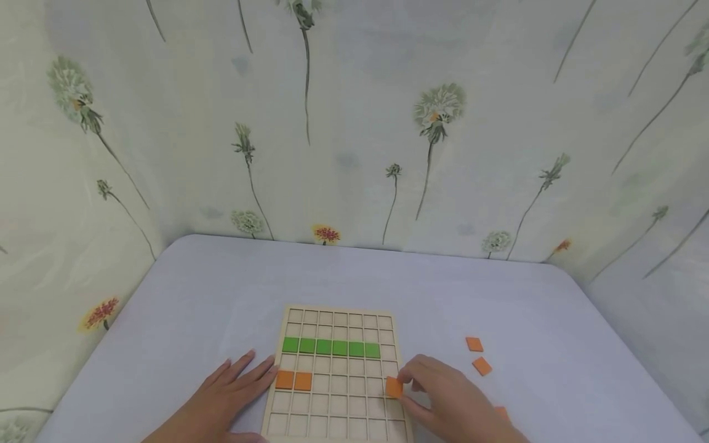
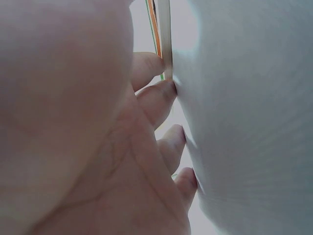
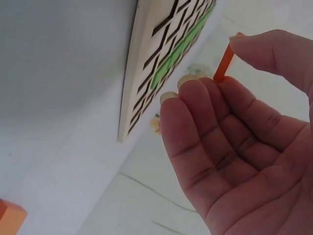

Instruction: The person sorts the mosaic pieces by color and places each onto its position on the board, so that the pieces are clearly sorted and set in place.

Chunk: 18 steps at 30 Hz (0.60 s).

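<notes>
At the right edge of the pale wooden board [image 1: 339, 308], an orange tile [image 1: 394, 387] appears over the fifth row, clamped between the thumb and fingers of the right hand [image 1: 445, 394]. It is square, plain and sharp-cornered (a thin slab when seen edge-on); contact with the board cannot be confirmed. Two matching seated tiles [image 1: 293, 380] occupy that row's left end, below six green tiles [image 1: 332, 347]. The left hand [image 1: 232, 391] has its fingers spread, some tips at the board's left side. Loose orange tiles [image 1: 474, 344] lie rightward on the white bench [image 1: 232, 283].
</notes>
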Available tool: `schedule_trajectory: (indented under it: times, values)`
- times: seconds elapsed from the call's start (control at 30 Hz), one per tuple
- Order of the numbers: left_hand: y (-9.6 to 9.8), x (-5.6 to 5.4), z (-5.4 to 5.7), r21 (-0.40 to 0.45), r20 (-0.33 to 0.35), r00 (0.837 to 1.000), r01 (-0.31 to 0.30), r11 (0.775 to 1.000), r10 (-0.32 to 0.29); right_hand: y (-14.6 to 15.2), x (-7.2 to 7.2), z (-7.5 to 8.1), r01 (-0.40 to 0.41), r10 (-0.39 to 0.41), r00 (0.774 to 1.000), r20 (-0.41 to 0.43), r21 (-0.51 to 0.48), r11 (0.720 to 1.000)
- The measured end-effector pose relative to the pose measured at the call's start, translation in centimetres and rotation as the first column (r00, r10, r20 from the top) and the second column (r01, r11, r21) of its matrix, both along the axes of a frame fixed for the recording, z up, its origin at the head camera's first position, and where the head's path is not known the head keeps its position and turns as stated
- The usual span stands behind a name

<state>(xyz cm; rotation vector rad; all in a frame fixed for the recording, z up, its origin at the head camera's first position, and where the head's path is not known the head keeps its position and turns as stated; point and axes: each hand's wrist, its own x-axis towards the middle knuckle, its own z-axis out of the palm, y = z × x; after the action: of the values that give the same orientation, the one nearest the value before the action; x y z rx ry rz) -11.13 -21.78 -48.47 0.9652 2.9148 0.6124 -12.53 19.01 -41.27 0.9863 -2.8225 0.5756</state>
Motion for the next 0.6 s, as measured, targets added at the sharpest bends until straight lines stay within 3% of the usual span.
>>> schedule_trajectory:
  times: [0.1,0.33,0.6]
  values:
    - [0.1,-0.1,0.1,-0.02,-0.011,1.0,0.007,1.0,-0.007,-0.4,-0.2,0.1,-0.024,0.024,0.999,-0.022,-0.016,1.0]
    - [0.2,-0.1,0.3,0.007,0.059,0.998,-0.013,1.0,0.013,-1.6,-0.5,0.2,-0.044,0.044,0.999,-0.017,-0.024,0.999]
    - [0.1,-0.1,0.1,-0.016,-0.016,1.0,0.016,1.0,-0.016,-3.7,-0.9,0.7,-0.081,0.081,0.995,0.054,0.005,0.997]
